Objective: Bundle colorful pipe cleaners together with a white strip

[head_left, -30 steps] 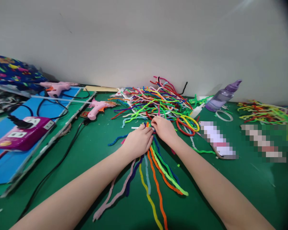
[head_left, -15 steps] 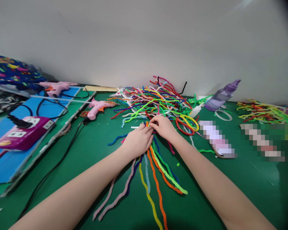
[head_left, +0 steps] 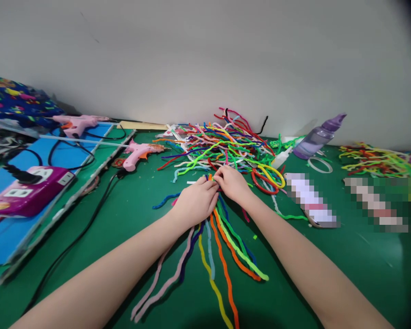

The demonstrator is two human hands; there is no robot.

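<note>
Several wavy pipe cleaners in orange, yellow, pink, green and blue fan out over the green table toward me. My left hand lies over their gathered upper end, with its fingers closed around them. Right beside it, my right hand pinches at the top of the same bunch, thumb and forefinger together. The ends between my fingers are mostly hidden. Just beyond my hands lies a heap of loose pipe cleaners in many colours. Scissors with red and yellow handles lie to the right of my right hand.
At the left are pink glue guns with cords and a purple power strip on a blue board. On the right stand a purple bottle, a phone and more pipe cleaners. A wall rises behind.
Both hands stay at the gathered end of the bunch, with only slight finger movement. The view has shifted a little; nothing else visibly moved.
</note>
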